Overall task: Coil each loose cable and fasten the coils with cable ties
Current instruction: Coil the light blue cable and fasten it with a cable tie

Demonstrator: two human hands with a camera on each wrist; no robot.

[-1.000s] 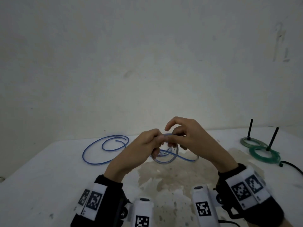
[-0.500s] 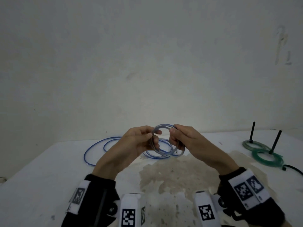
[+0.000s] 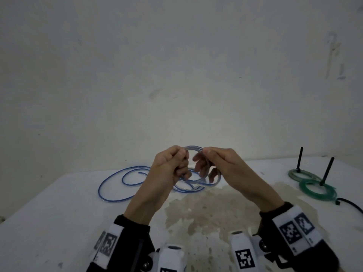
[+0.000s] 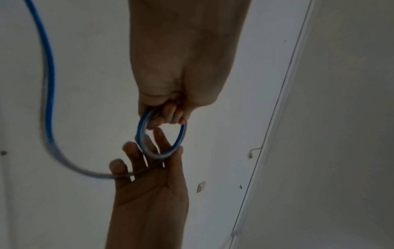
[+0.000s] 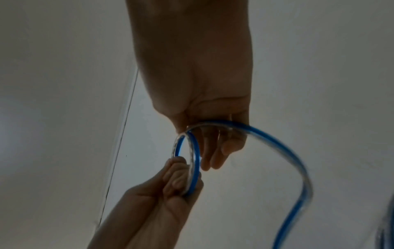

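A thin blue cable lies partly loose on the white table (image 3: 49, 222), its free end curling at the left (image 3: 110, 181). Its wound part is a small coil (image 3: 193, 148) raised above the table between both hands. My left hand (image 3: 183, 156) grips the coil's left side with curled fingers; in the left wrist view they (image 4: 168, 116) wrap round the coil (image 4: 181, 134). My right hand (image 3: 204, 154) pinches the coil's right side between thumb and forefinger, its other fingers loosely spread. In the right wrist view the cable (image 5: 298, 161) trails away from the coil (image 5: 195, 151).
Two green coils (image 3: 300, 174) (image 3: 317, 190) lie at the table's right, each with a black cable tie standing up from it (image 3: 299, 160) (image 3: 327, 170). Another black tie (image 3: 349, 205) lies at the right edge. A brownish stain (image 3: 206, 209) marks the table's middle. A plain wall stands behind.
Both hands have lifted the small coil off the table and turned it upright. The loose cable on the table has been drawn a little toward the hands.
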